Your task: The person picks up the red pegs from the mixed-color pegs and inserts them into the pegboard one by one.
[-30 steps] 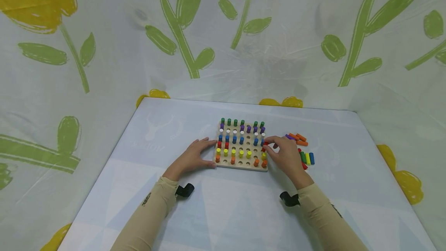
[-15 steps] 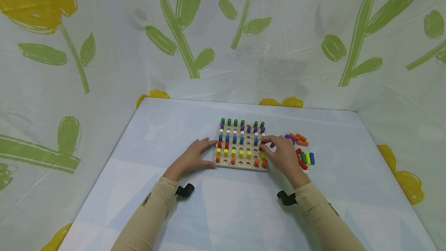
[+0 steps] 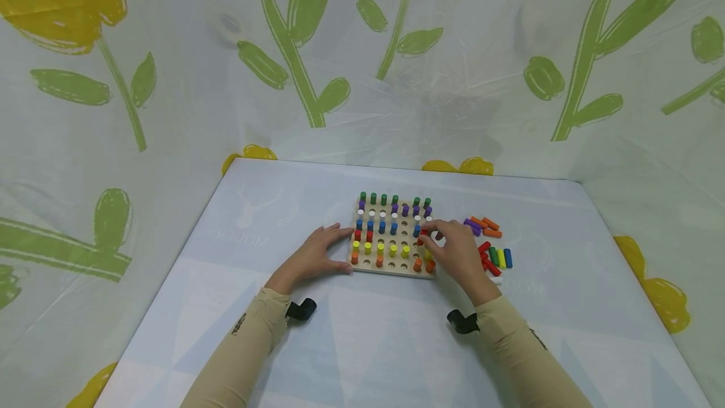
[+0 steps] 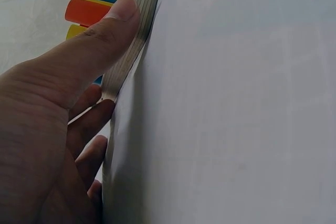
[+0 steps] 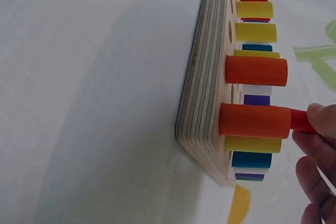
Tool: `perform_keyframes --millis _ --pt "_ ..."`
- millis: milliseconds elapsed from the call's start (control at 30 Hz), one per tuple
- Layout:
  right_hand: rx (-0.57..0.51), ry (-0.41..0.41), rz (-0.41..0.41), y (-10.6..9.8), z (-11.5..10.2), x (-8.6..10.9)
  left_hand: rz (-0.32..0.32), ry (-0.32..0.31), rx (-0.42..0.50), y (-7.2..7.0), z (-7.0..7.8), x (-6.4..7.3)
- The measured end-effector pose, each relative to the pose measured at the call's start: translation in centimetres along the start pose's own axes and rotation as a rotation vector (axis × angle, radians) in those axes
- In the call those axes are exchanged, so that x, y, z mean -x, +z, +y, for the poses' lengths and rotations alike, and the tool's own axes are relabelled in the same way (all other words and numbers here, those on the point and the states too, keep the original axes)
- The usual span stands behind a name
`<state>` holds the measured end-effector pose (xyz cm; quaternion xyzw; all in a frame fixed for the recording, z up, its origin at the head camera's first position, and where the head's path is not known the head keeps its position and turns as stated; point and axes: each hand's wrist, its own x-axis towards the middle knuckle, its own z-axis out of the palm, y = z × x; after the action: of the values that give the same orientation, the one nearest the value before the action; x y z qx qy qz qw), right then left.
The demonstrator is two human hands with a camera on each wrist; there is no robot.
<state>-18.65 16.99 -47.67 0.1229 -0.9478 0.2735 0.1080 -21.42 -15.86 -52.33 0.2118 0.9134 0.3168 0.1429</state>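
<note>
A wooden pegboard (image 3: 403, 273) carries rows of coloured pegs: green at the far side, then purple, white, blue, red, yellow and orange nearest. Thumb and index finger of my right hand (image 3: 460, 254) pinch a red peg (image 5: 301, 120) over the right part of the red row. Behind the front orange peg (image 5: 257, 120), the red peg's lower end is hidden in the right wrist view. My left hand (image 3: 310, 255) rests against the board's left side, thumb (image 4: 123, 11) on its layered edge near the front corner, fingers spread farther back.
Right of the board lie loose pegs: orange pegs (image 3: 491, 233), purple pegs (image 3: 472, 226), red pegs (image 3: 493, 267), a green peg (image 3: 494, 257), a yellow peg (image 3: 501, 259), a blue peg (image 3: 508, 258) and a white peg (image 3: 496, 280). Everything rests on a pale table (image 3: 385, 345) beside flower-patterned sheeting (image 3: 470, 80).
My right hand has moved slightly left with the red peg, from the board's right edge inward along the red row, uncovering more loose red pegs. The left hand stays at the board's side.
</note>
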Motion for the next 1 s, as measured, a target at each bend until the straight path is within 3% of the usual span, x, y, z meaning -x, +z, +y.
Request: perform_keyframes --millis 500,1000 --pt "-0.004 -0.011 -0.011 0.5 -0.3 -0.2 -0.007 -0.038 0.007 0.0 0.3 -0.1" --pt "-0.033 -0.016 -0.03 1.0 -0.6 -0.6 -0.002 -0.02 0.005 -0.1 0.3 0.0"
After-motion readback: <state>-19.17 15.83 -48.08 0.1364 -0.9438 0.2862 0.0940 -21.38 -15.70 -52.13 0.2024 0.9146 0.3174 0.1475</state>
